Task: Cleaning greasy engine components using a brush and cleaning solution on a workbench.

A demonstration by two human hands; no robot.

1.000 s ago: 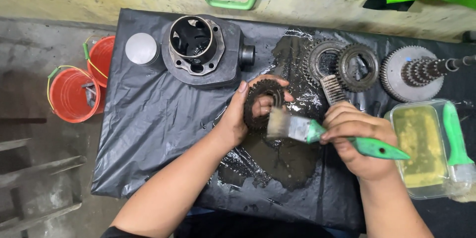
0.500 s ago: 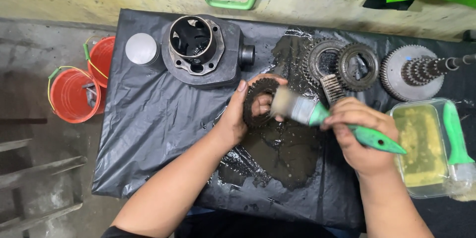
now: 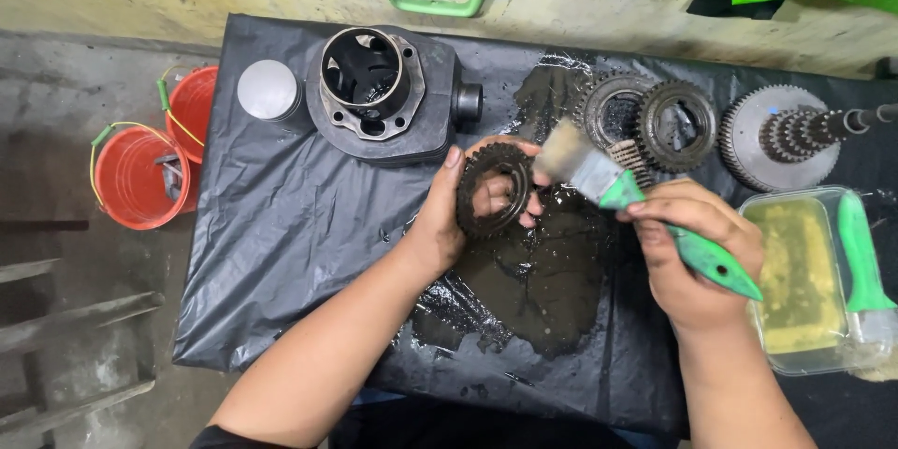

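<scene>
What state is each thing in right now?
Left hand: gripping the gear.
Gear: held upright over the wet patch, oily.
Right hand: gripping the brush handle.
Brush: bristles at the gear's edge.
Plastic sheet: wet and dark under the hands.
Tub: open, holds yellowish liquid.
Second brush: resting in the tub.
Cylinder: lying on the sheet, bore facing up.
Buckets: on the floor, open.

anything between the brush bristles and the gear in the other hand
Nothing visible does. The left hand holds the gear up over the wet patch of the black sheet, and the bristles of the green-handled brush in the right hand sit right at the gear's right edge, with no object between them.
</scene>
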